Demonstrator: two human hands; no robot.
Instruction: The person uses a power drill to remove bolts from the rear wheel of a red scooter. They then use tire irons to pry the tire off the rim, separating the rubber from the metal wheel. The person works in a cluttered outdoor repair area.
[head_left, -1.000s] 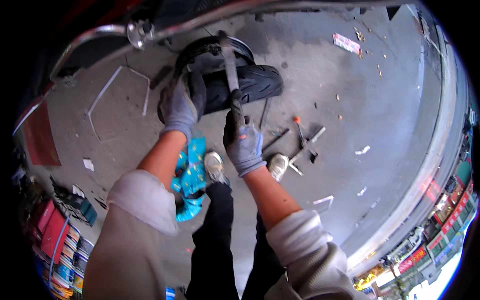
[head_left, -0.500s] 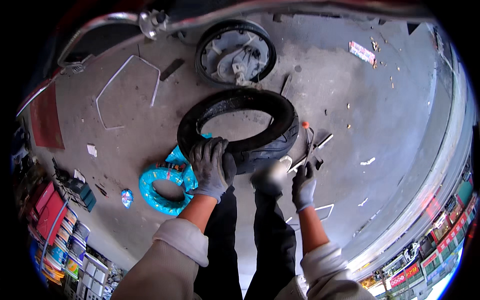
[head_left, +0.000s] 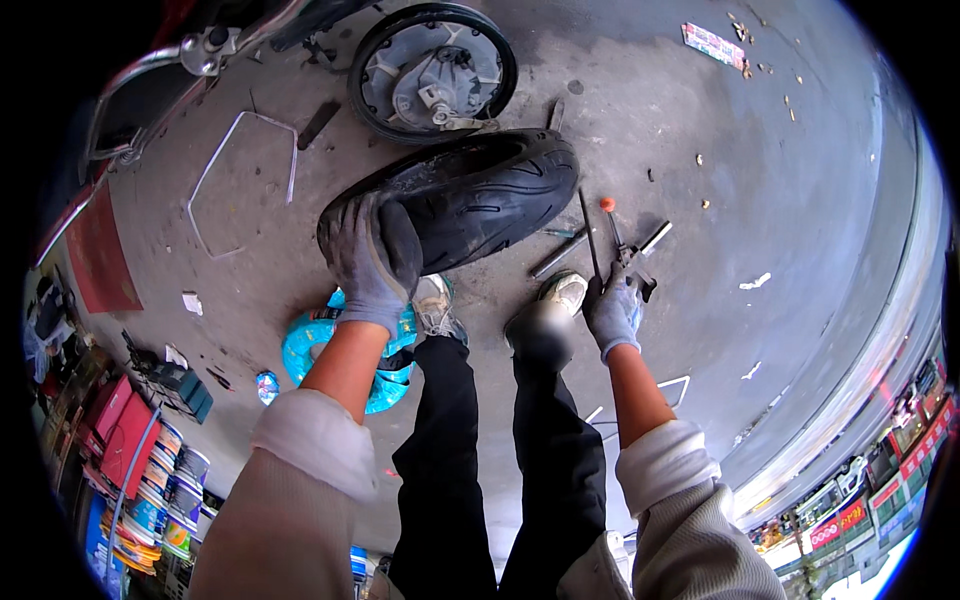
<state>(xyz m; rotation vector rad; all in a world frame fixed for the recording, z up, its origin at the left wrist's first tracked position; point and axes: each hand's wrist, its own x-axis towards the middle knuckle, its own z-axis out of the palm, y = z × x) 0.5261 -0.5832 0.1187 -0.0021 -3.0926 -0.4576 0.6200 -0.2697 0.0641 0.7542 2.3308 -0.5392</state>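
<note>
My left hand (head_left: 372,255), in a grey glove, is closed around the left end of a black motorcycle tyre (head_left: 490,205). The tyre is tilted up off the floor, its tread side facing me. On the right, my gloved right hand (head_left: 613,308) is closed around the lower end of a long dark metal bar (head_left: 590,232), which points away from me. Just beyond that hand lie a tool with an orange knob (head_left: 607,204) and a short silver tube (head_left: 655,237). A hubbed wheel (head_left: 435,75) lies flat past the tyre.
A blue-wrapped ring (head_left: 300,350) lies by my left foot, partly hidden by my arm. Another metal bar (head_left: 560,254) rests between tyre and right shoe (head_left: 566,290). A bent white strip (head_left: 215,165) and red mat (head_left: 103,250) are at left; a motorcycle's chrome bar (head_left: 150,75) is at upper left.
My left hand has tipped the tyre up and drawn it leftward, so its tread shows more. My right hand has moved forward to the tools and now holds the dark bar.
</note>
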